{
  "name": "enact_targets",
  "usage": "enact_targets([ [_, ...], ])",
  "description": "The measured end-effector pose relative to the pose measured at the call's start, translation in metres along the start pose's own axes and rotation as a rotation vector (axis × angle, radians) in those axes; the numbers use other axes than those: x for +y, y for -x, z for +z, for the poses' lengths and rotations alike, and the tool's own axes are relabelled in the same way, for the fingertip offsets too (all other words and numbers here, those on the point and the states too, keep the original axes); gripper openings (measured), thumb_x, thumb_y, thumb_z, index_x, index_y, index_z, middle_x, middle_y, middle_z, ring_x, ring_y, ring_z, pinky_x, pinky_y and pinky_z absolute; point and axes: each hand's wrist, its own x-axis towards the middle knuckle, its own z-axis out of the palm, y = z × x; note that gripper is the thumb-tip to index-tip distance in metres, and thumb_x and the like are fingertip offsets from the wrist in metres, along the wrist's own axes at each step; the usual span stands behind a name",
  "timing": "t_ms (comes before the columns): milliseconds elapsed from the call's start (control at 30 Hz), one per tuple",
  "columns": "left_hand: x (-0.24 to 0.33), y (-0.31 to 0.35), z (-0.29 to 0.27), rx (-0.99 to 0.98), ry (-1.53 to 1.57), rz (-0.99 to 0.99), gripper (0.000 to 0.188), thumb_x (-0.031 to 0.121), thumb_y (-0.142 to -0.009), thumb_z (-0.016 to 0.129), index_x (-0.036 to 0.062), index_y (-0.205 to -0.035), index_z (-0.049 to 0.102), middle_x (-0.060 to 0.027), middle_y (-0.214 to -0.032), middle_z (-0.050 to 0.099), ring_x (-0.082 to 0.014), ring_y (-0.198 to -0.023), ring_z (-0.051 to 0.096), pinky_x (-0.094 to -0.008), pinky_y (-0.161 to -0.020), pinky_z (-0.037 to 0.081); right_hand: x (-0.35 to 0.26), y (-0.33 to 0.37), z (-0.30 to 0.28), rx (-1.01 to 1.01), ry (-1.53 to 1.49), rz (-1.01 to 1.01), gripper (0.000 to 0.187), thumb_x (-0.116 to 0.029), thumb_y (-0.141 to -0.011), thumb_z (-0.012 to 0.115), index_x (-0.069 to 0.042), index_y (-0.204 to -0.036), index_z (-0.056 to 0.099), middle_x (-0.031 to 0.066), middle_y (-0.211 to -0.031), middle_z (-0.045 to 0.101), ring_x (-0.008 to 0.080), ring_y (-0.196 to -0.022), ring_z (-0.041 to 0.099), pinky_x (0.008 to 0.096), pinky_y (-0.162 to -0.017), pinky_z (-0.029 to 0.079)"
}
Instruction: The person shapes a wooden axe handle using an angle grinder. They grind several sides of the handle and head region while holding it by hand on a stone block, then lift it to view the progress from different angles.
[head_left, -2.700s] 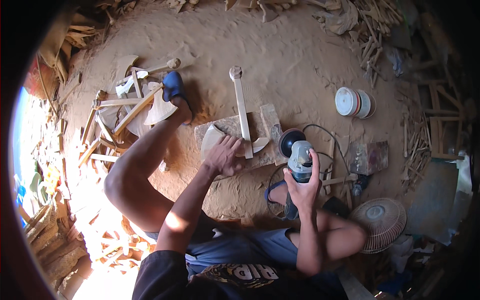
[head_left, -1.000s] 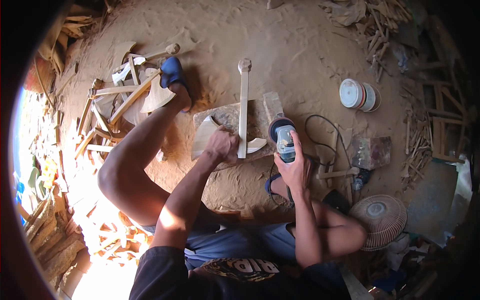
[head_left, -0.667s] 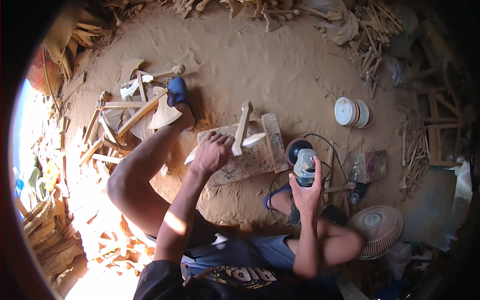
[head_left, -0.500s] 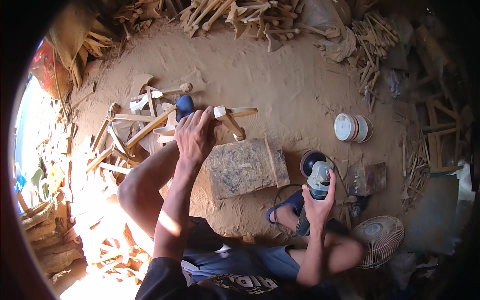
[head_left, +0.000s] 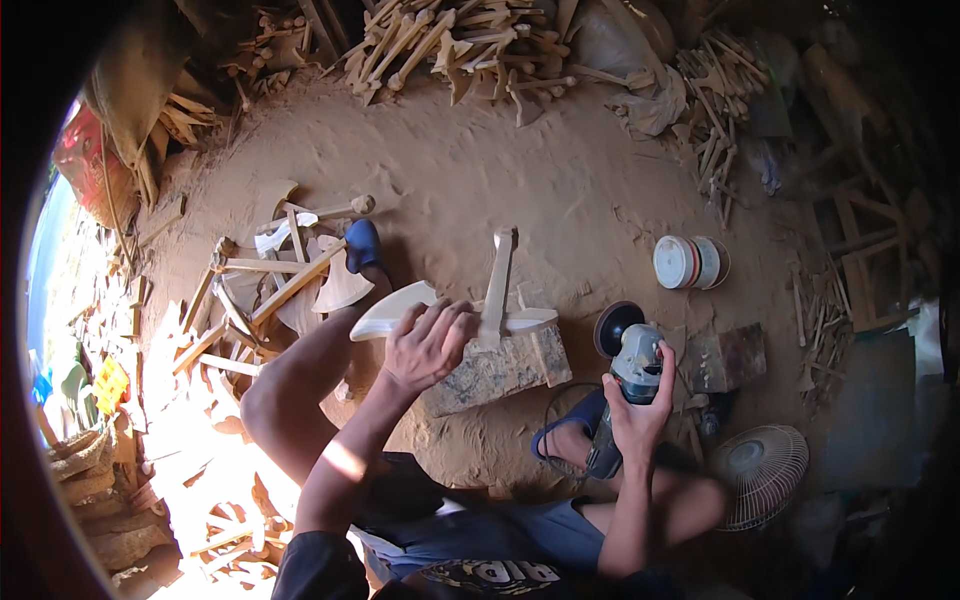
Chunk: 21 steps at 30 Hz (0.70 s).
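My left hand [head_left: 430,343] is closed around a pale wooden axe [head_left: 497,285]. Its broad blade spreads out to the left of my fingers, a pointed end sticks out to the right, and the short handle points away from me. The axe is above a worn, stained wooden block [head_left: 505,375]; whether it touches the block I cannot tell. On the right, my right hand [head_left: 640,415] grips an angle grinder [head_left: 638,365] with a dark round disc [head_left: 617,328] at its far end. My fingers partly hide the grinder's body.
Wooden axe pieces and sticks [head_left: 275,265] lie heaped at the left. More carved wood [head_left: 450,45] is piled at the back. A white bucket [head_left: 678,262] lies beyond the grinder, with a second block [head_left: 728,358] and a fan [head_left: 762,475] at the right.
My left hand has moved right and nearer to me. The axe has turned in it: the blade now shows at the left and the handle points away. My right hand has barely moved.
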Motion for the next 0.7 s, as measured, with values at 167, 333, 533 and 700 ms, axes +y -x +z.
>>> enact_targets([
  [167, 0.062, 0.115, 0.099, -0.63, 0.3, -0.23, 0.031, 0.026, -0.093, 0.074, 0.0046, -0.11, 0.059, -0.017, -0.099, 0.073, -0.0299, -0.103, 0.071, -0.0442, -0.095, 0.047, 0.019, 0.0, 0.013, -0.077, -0.092, 0.116, 0.087, -0.008, -0.082, 0.091, -0.007, -0.159, 0.05, 0.0189, -0.145, 0.064, 0.0279, -0.126, 0.066, 0.0419, -0.109, 0.053],
  [333, 0.065, 0.132, 0.131, -0.767, 0.473, -0.292, 0.06, 0.047, -0.08, 0.087, 0.0051, -0.113, 0.059, -0.0159, -0.103, 0.075, -0.0329, -0.106, 0.07, -0.0465, -0.1, 0.044, 0.061, 0.004, 0.013, -0.338, -0.145, 0.209, 0.087, -0.008, -0.084, 0.091, -0.005, -0.159, 0.049, 0.0119, -0.133, 0.069, 0.0191, -0.114, 0.068, 0.035, -0.102, 0.055],
  [533, 0.057, 0.133, 0.14, -0.954, 0.471, -0.152, 0.022, 0.03, -0.099, 0.062, 0.0087, -0.102, 0.056, -0.0122, -0.094, 0.071, -0.0312, -0.101, 0.072, -0.046, -0.097, 0.045, 0.078, -0.018, 0.031, -0.585, -0.067, 0.229, 0.089, -0.018, -0.082, 0.094, -0.005, -0.159, 0.05, 0.0158, -0.138, 0.069, 0.0232, -0.125, 0.067, 0.038, -0.11, 0.053],
  [700, 0.055, 0.14, 0.143, -0.917, 0.482, -0.162, 0.015, 0.021, -0.102, 0.049, 0.0081, -0.101, 0.055, -0.0116, -0.092, 0.07, -0.0308, -0.099, 0.071, -0.045, -0.096, 0.045, 0.096, -0.039, 0.051, -0.682, -0.075, 0.219, 0.088, -0.016, -0.083, 0.093, -0.004, -0.159, 0.051, 0.0134, -0.142, 0.067, 0.0221, -0.128, 0.065, 0.0369, -0.111, 0.051],
])
